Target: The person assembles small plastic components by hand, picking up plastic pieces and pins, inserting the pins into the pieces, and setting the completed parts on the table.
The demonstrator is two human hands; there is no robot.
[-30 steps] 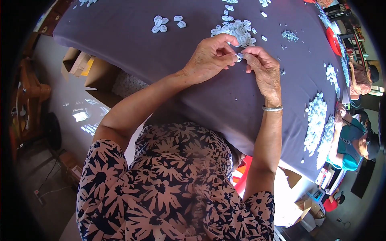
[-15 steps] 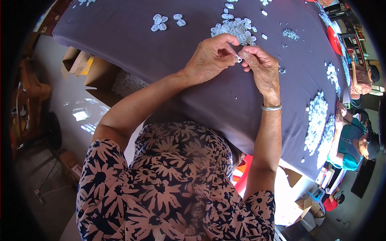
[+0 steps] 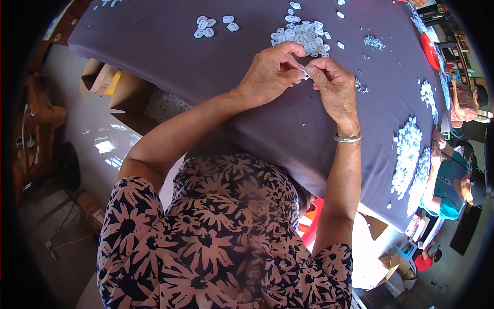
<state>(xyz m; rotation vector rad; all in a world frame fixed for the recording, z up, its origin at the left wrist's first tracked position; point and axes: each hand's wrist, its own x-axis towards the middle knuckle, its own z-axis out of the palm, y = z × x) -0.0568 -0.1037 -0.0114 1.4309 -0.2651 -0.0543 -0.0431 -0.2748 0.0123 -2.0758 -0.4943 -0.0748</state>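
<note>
Between the thumb and fingertips of my left hand (image 3: 271, 73) is a small white plastic piece (image 3: 306, 75), mostly covered by the fingers. My right hand (image 3: 335, 88) is closed in a pinch against the piece's right side. Anything smaller between those right fingertips is hidden. Just beyond both hands lies a heap of white oval plastic pieces with holes (image 3: 302, 35) on the dark tablecloth (image 3: 226, 56). A little scatter of small metal parts (image 3: 362, 86) sits right beside my right hand, and a larger pile of metal parts (image 3: 374, 42) lies farther off.
Several white ovals (image 3: 204, 27) are grouped at the far left. Long piles of small whitish pieces (image 3: 406, 154) run along the table's right side, where a person in a teal top (image 3: 446, 188) works. An open cardboard box (image 3: 133, 98) stands below the left table edge.
My right fingers have shifted slightly around the white piece, with the fingertips curling more. My left hand keeps its grip in nearly the same place.
</note>
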